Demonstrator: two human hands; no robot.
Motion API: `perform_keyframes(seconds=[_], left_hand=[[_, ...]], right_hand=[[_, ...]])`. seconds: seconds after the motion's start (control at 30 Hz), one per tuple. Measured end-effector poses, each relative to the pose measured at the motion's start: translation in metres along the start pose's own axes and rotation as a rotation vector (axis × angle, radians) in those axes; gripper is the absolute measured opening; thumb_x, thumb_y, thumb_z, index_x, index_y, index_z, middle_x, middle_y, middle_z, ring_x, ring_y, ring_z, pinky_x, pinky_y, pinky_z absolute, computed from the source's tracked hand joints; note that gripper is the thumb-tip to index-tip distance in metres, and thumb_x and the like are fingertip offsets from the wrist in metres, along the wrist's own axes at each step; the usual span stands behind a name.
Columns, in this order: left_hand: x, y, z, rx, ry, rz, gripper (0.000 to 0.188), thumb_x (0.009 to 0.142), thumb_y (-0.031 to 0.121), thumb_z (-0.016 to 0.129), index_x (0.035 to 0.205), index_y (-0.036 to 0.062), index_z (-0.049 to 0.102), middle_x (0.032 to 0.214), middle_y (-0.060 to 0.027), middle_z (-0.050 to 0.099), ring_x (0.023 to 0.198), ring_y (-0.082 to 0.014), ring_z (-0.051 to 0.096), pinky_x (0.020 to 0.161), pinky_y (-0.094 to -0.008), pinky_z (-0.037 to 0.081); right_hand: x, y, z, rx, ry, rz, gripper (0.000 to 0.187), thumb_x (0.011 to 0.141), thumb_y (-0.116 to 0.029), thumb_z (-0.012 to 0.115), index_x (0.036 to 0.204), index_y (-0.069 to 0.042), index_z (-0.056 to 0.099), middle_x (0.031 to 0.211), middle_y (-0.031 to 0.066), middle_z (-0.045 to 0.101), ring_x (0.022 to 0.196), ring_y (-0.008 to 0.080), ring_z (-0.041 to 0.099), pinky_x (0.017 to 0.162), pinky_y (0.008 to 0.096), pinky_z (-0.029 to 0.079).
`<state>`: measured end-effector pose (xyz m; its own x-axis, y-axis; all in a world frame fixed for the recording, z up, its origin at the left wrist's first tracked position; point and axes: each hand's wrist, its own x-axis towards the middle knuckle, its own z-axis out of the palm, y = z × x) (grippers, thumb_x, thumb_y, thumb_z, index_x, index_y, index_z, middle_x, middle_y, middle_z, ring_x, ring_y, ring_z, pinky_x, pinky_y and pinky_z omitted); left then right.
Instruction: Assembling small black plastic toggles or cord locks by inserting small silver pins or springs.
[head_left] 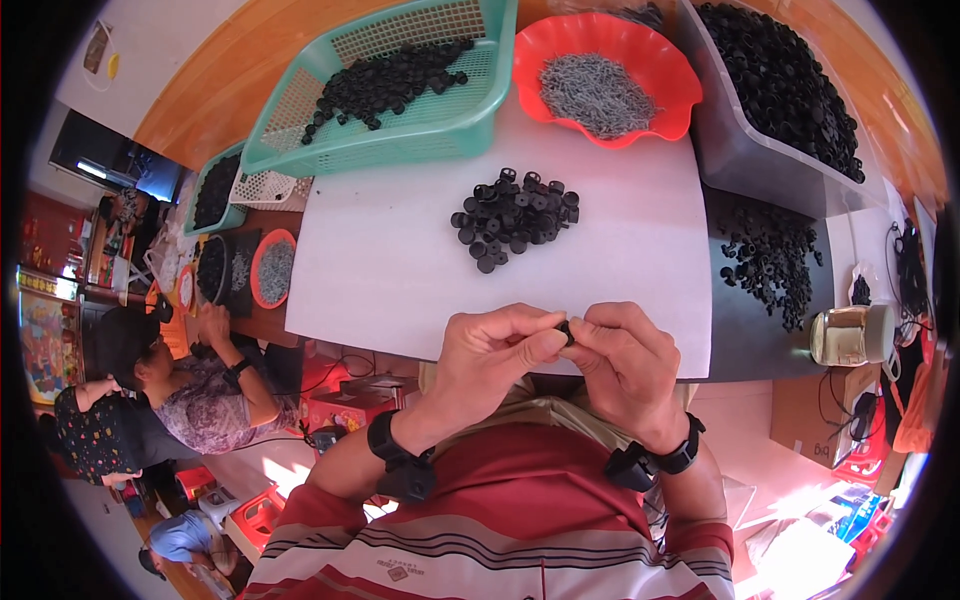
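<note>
Close to the near edge of the white sheet (390, 260), both hands meet over a small round black plastic part (566, 333). My left hand (492, 358) pinches it between thumb and fingertips. From the other side, my right hand (632, 362) is closed on the same part. Fingertips cover most of it, so its detail is hidden. Just beyond the hands lies a heap of black round plastic parts (515, 218), some knob-like with small loops.
At the back stand a green basket (440, 145) of black parts, a red scalloped bowl (675, 75) of thin metal pins, and a clear bin (745, 150) full of black parts. Small black pieces (770, 260) and a jar (850, 335) are rightward. A person (200, 390) works at left.
</note>
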<state>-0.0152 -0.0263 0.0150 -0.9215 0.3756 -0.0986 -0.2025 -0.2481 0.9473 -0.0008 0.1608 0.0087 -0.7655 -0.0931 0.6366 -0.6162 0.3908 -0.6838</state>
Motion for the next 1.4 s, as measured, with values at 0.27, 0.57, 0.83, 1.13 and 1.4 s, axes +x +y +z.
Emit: perform_keyframes(seconds=[0.27, 0.57, 0.83, 1.13, 1.4], left_hand=[[-0.003, -0.009, 0.007, 0.04, 0.03, 0.041, 0.023, 0.099, 0.007, 0.07, 0.119, -0.0029, 0.073, 0.108, -0.0072, 0.074, 0.094, -0.0077, 0.065, 0.08, -0.0225, 0.056], [-0.007, -0.017, 0.011, -0.029, 0.053, 0.125, 0.026, 0.1, 0.004, 0.067, 0.123, -0.0052, 0.069, 0.118, -0.0119, 0.071, 0.1, -0.0126, 0.067, 0.09, -0.0257, 0.059], [-0.009, -0.014, 0.011, -0.068, 0.029, 0.155, 0.026, 0.1, 0.003, 0.066, 0.125, -0.0047, 0.068, 0.121, -0.0133, 0.07, 0.103, -0.0139, 0.067, 0.091, -0.0264, 0.058], [-0.008, -0.015, 0.005, -0.062, -0.015, 0.194, 0.024, 0.099, 0.0, 0.066, 0.123, -0.0038, 0.07, 0.12, -0.0133, 0.07, 0.105, -0.0156, 0.068, 0.094, -0.0281, 0.058], [-0.007, -0.012, 0.005, -0.082, -0.033, 0.175, 0.024, 0.099, -0.001, 0.065, 0.123, -0.0041, 0.069, 0.12, -0.0133, 0.07, 0.105, -0.0165, 0.069, 0.094, -0.0291, 0.058]], right_hand=[[-0.005, 0.006, -0.004, -0.058, -0.026, -0.037, 0.036, 0.069, 0.008, 0.082, 0.102, -0.001, 0.07, 0.093, 0.0101, 0.066, 0.066, 0.0247, 0.068, 0.053, 0.0333, 0.055], [-0.009, 0.006, -0.002, -0.072, 0.053, -0.085, 0.042, 0.066, 0.009, 0.083, 0.105, 0.0, 0.072, 0.092, 0.0117, 0.069, 0.067, 0.0229, 0.069, 0.053, 0.0317, 0.056], [-0.01, 0.001, 0.002, -0.074, 0.094, -0.065, 0.041, 0.069, 0.007, 0.085, 0.107, -0.001, 0.072, 0.092, 0.0114, 0.069, 0.067, 0.0212, 0.069, 0.053, 0.0299, 0.055], [-0.01, 0.002, 0.0, -0.074, 0.058, -0.071, 0.042, 0.067, 0.009, 0.083, 0.107, -0.001, 0.073, 0.092, 0.0118, 0.07, 0.066, 0.0215, 0.069, 0.053, 0.0302, 0.056], [-0.01, 0.002, 0.0, -0.056, 0.045, -0.048, 0.038, 0.066, 0.009, 0.082, 0.102, 0.0, 0.073, 0.092, 0.0116, 0.07, 0.066, 0.022, 0.07, 0.053, 0.0305, 0.056]])
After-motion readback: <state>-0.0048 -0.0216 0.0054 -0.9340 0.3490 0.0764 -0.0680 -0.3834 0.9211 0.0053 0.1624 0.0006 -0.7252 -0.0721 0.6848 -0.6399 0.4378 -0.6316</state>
